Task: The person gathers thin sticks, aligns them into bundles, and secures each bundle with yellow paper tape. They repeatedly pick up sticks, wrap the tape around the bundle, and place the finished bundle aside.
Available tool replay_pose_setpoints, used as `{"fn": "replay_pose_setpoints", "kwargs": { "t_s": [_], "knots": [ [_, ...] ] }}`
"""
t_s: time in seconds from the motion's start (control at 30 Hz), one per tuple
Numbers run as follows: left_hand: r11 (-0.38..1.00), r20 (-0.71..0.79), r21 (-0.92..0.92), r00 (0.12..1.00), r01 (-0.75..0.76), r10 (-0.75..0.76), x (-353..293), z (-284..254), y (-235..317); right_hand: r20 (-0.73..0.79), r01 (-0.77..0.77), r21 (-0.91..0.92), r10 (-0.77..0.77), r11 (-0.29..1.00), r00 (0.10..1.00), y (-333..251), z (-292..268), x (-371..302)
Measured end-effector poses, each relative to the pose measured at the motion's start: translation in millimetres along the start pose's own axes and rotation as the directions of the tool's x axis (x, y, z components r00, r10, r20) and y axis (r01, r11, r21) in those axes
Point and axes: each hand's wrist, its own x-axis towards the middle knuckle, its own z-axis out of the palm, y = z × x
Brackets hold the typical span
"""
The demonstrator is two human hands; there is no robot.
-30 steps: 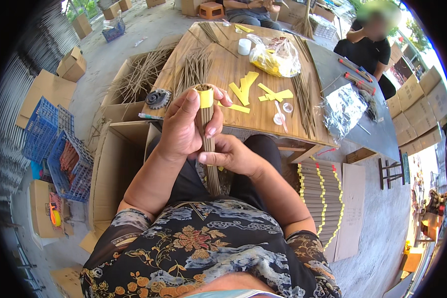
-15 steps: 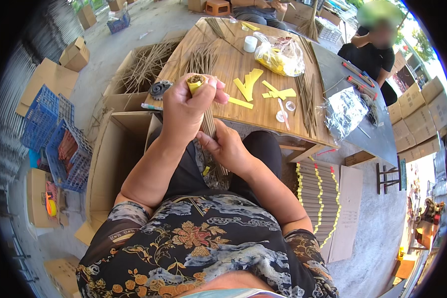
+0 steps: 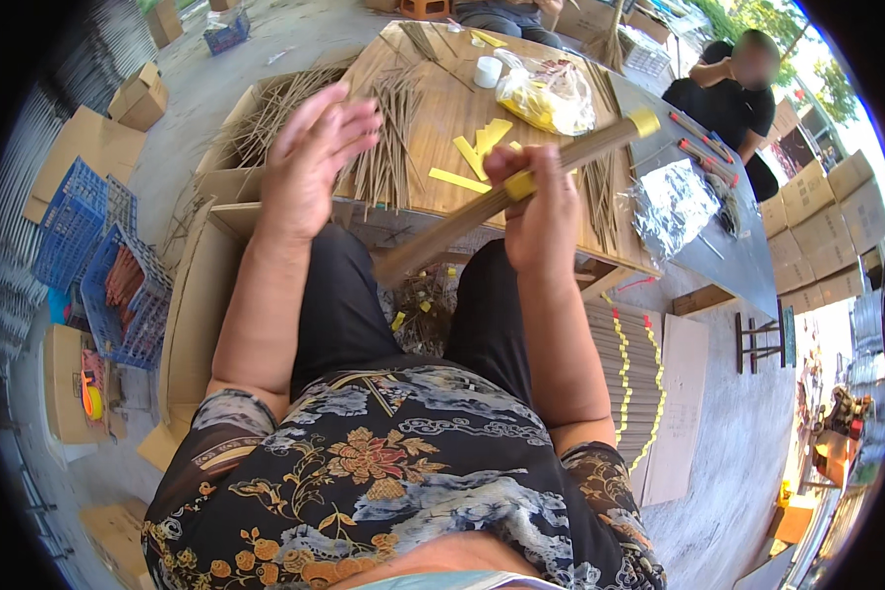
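My right hand (image 3: 544, 221) grips a bundle of thin brown sticks (image 3: 442, 233) with a yellow band near its middle and another at its upper end. The bundle slants up to the right over the near table edge; its lower end is blurred. Raised at the left, my left hand (image 3: 308, 162) is empty, fingers apart. Loose brown sticks (image 3: 395, 138) lie on the wooden table (image 3: 454, 120) just right of it. Behind my right hand are yellow strips (image 3: 457, 180), partly hidden by the hand and bundle.
A plastic bag with yellow pieces (image 3: 551, 101) and a white tub (image 3: 488, 72) stand farther back. Yellow-banded bundles (image 3: 639, 369) lie on cardboard at the lower right. An open cardboard box (image 3: 199, 305) borders my left leg. A person in black (image 3: 723, 103) sits beyond the grey table (image 3: 723, 241).
My left hand has let go of the bundle's upper end and moved up and left, opening. My right hand has swung the bundle up and right, from upright to slanted.
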Motion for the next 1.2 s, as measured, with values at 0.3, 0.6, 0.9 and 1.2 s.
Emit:
{"fn": "replay_pose_setpoints", "kwargs": {
  "t_s": [0.3, 0.6, 0.9, 1.2],
  "knots": [
    [0.973, 0.269, 0.007, 0.938, -0.23, 0.22, -62.9, 26.3, -35.4, -0.195, -0.213, 0.648, 0.43, 0.731, 0.882, 10.6, 15.3, -3.7],
    [0.862, -0.137, -0.401, 0.951, -0.308, 0.277, -13.1, 25.3, 23.0, 0.309, -0.7, -0.193, 0.72, 0.687, 0.622, -11.9, 9.4, -50.7],
    [0.907, -0.093, -0.42, 0.996, -0.034, -0.005, -16.1, 53.7, 19.0, 0.444, 0.304, -0.851, 0.276, 0.429, 0.853, 10.8, 40.9, -35.9],
    [0.901, -0.023, -0.399, 0.98, 0.171, -0.196, 6.7, 34.9, 15.2, 0.346, -0.256, -0.727, 0.662, 0.638, 0.665, 17.7, 37.1, -48.5]
  ]
}}
